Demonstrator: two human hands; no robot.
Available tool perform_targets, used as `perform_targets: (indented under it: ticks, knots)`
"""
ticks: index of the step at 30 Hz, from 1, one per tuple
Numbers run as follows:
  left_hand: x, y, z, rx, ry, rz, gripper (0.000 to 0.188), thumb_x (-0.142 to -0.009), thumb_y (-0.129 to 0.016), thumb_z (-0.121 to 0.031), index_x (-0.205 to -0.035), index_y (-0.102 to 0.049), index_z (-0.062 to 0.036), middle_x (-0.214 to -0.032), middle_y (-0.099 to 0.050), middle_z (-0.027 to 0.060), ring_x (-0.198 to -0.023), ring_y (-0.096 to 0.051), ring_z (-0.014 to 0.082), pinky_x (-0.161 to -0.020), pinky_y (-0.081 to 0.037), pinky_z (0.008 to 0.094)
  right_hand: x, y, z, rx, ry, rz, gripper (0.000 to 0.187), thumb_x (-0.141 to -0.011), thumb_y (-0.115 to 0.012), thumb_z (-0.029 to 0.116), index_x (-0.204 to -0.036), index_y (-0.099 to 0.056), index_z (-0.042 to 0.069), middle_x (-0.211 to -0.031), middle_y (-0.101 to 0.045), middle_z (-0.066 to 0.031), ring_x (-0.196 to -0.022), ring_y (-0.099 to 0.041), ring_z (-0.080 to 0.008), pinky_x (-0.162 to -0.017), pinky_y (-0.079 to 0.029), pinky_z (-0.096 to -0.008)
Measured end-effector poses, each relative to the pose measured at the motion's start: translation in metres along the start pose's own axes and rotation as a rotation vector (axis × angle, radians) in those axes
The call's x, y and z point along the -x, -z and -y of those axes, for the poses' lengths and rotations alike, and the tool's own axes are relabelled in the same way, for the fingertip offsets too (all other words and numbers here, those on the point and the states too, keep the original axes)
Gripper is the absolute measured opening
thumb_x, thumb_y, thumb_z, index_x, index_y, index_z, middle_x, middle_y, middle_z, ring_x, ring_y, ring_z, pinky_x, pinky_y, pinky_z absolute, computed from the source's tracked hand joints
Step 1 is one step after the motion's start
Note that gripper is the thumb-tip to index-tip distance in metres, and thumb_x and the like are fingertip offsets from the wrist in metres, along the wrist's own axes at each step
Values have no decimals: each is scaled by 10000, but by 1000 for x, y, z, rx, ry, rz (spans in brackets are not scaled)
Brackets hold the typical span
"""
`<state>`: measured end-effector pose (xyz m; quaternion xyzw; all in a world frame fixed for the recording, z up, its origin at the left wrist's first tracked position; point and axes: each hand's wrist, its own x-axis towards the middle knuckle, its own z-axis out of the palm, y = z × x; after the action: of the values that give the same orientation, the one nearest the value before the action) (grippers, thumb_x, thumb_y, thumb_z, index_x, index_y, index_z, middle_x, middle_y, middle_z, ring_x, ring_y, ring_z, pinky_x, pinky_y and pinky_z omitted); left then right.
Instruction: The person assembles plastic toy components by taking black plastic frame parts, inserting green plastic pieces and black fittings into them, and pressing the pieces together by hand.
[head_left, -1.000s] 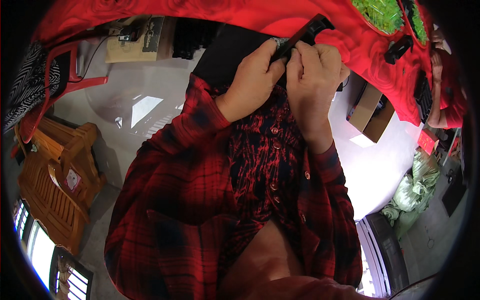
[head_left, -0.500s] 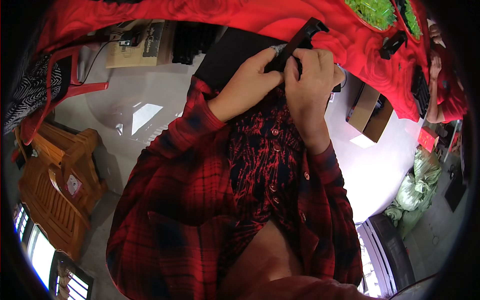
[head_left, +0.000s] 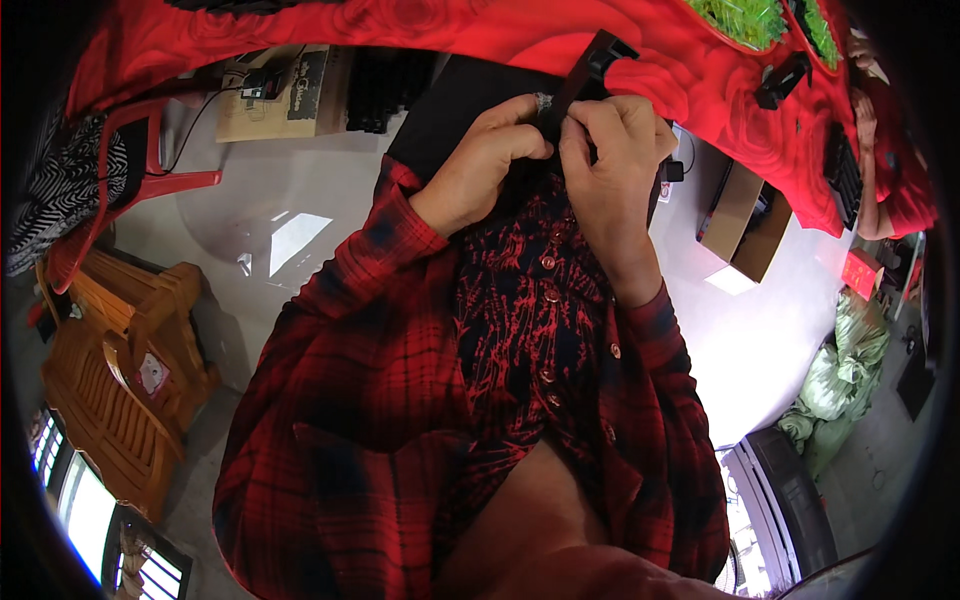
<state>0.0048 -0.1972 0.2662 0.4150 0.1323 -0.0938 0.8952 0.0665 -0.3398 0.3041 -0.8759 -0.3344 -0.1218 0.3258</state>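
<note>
Over my lap, at the edge of the red cloth, I hold a long, narrow black plastic piece (head_left: 582, 75) with a bent, hooked far end. It slants up and to the right. My left hand (head_left: 485, 155) is closed at its left side, fingers curled around the lower part. From the right, my right hand (head_left: 620, 150) pinches the piece with thumb and forefinger. Something small and silvery shows by the left fingertips, too small to make out. The lower end of the piece is hidden between my hands.
A red rose-patterned cloth (head_left: 440, 25) covers the table ahead, with green shiny pieces (head_left: 745, 20) and another black part (head_left: 785, 80) at right. Cardboard boxes (head_left: 735, 220) stand on the floor. Another person's arm (head_left: 868, 150) is at far right. A wooden chair (head_left: 110, 390) stands left.
The hooked end of the black piece has shifted slightly left and up. My left thumb has drawn back a little from the piece; my right hand stays beside it.
</note>
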Motion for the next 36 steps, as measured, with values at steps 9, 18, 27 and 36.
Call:
perform_targets:
  ticks: [9, 18, 27, 36]
  knots:
    - [7, -7, -6, 101, -8, -7, 447, -841, -563, -73, -1278, -566, 18, -1091, -612, 27, -1005, -558, 111, -924, -421, 242, 0, -1, 3, -44, 59, -38, 154, -804, -715, 52, -946, -671, 95, -876, -588, -19, -869, -569, -192, -916, -332, -395]
    - [6, -8, -6, -10, -2, -8, 592, -848, -544, -60, -1417, -415, 33, -1157, -557, 53, -1035, -521, 104, -919, -417, 239, -2, 1, 2, 97, 174, -34, 160, -781, -720, 65, -920, -648, 101, -879, -586, -8, -879, -566, -194, -920, -339, -408]
    - [-5, -13, 11, -709, -411, -184, 190, -980, -552, -142, -1009, -485, 33, -843, -536, 168, -779, -558, 263, -694, -455, 389, 4, -5, -1, 27, 1, -32, 205, -745, -721, 49, -917, -628, 109, -909, -579, -28, -949, -537, -219, -895, -330, -399]
    - [-8, -16, 9, -969, -497, -237, 171, -961, -594, -103, -930, -483, 24, -821, -546, 226, -744, -530, 407, -651, -448, 430, 10, -11, -4, 104, 24, -103, 214, -764, -703, 28, -952, -620, 87, -919, -577, -46, -933, -525, -232, -873, -327, -393]
